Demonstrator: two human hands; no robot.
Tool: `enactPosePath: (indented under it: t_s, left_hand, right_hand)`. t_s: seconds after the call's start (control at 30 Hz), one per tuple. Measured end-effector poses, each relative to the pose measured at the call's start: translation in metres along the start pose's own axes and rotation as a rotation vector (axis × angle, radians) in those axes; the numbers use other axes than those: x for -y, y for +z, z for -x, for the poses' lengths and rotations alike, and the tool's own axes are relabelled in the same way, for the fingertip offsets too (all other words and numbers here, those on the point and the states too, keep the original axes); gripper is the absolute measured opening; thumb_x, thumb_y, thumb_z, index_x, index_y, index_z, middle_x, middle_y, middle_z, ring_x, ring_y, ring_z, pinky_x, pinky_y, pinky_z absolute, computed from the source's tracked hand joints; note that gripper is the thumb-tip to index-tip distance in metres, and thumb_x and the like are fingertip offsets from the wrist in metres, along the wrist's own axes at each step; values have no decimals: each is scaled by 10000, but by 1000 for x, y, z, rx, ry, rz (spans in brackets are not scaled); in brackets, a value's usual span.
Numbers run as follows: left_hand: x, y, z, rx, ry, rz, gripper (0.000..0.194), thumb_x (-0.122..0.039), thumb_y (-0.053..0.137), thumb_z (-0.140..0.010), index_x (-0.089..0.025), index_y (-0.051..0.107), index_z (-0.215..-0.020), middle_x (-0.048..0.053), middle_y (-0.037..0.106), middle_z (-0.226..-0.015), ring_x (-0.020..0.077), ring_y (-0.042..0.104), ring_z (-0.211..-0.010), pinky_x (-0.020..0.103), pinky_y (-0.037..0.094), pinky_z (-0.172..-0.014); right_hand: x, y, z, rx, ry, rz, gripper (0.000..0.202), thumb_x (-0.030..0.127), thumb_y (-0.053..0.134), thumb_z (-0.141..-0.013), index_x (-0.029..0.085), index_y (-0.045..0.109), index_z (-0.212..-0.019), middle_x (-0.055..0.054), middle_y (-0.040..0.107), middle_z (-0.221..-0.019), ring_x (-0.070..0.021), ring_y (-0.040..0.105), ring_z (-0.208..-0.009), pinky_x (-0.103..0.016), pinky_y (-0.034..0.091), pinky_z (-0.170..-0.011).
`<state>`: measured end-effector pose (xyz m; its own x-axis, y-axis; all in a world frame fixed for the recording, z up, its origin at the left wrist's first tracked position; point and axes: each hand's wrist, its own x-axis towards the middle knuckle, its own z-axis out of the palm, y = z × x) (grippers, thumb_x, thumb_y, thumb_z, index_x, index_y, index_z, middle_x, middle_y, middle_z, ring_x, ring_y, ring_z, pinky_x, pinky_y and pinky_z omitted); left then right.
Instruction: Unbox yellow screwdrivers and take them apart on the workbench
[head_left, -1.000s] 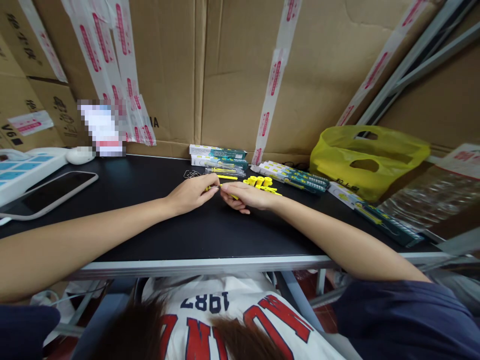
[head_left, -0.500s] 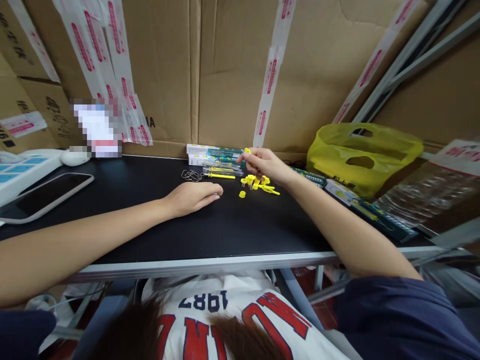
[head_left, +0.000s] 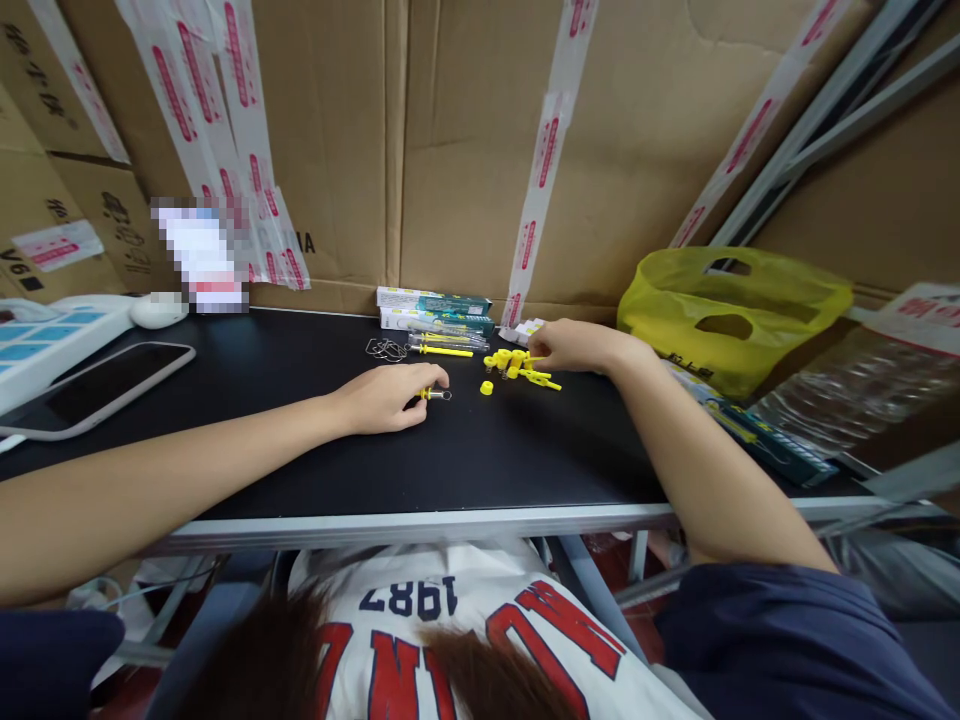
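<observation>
My left hand rests on the black table, its fingers closed round a small yellow piece with a metal ring end. At the right side of a pile of yellow plastic parts, my right hand reaches down with bent fingers; the fingertips are partly hidden, and what they hold cannot be made out. A single yellow cap lies in front of the pile. Left of the pile are a yellow stick, clear tubes and a tangle of metal wire pieces.
Flat boxes lie along the cardboard wall. A yellow plastic bag and more packages are at the right. On the left are a phone, a white mouse-like object and a white-and-blue device.
My right hand has moved right and down to the side of the yellow pile. The metal ring end of the piece in my left hand now shows between the fingers.
</observation>
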<state>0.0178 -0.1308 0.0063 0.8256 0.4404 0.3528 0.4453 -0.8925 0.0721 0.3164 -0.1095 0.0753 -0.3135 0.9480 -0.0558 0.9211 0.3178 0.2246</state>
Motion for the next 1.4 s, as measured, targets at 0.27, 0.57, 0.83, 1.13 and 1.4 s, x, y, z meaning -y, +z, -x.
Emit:
enactPosePath:
  t_s: [0.27, 0.57, 0.83, 1.13, 1.4]
  left_hand:
    - [0, 1, -1, -31, 39, -13, 292, -148, 452, -845, -189, 527, -1124, 45, 646, -1036, 168, 615, -907, 266, 453, -789]
    - [-1, 2, 0, -48, 10, -22, 271, -245, 485, -889, -213, 508, -1158, 41, 672, -979, 180, 647, -905, 264, 473, -757]
    - [-2, 3, 1, -99, 38, 122, 215, -275, 489, -930, -199, 438, -1125, 71, 684, -1054, 177, 667, -948, 270, 488, -775]
    - [9, 7, -1, -179, -139, 199, 318, -287, 522, -900, -209, 415, -1190, 10, 692, -911, 163, 667, -805, 274, 476, -729]
    - [13, 9, -3, -214, -147, 227, 294, -253, 534, -872, -211, 491, -1160, 23, 668, -998, 159, 642, -907, 283, 480, -795]
  right_hand:
    - [-4, 10, -6, 10, 58, 15, 75, 172, 643, -677, 191, 676, -741, -58, 678, -810, -169, 587, -712, -258, 316, -542]
    - [13, -4, 3, -218, 1, -61, 194, 352, 568, -822, 174, 638, -789, -64, 659, -788, -151, 556, -681, -252, 302, -564]
    - [94, 13, 14, -219, -568, -568, 307, 478, 480, -909, 178, 541, -908, -17, 613, -764, -124, 502, -643, -238, 343, -595]
    - [59, 13, -1, -149, -465, -739, 301, 468, 537, -874, 176, 491, -816, 6, 605, -654, -108, 526, -567, -228, 384, -559]
    - [47, 6, 0, -105, -442, -819, 338, 491, 613, -811, 169, 511, -829, 0, 631, -644, -96, 532, -534, -210, 394, -518]
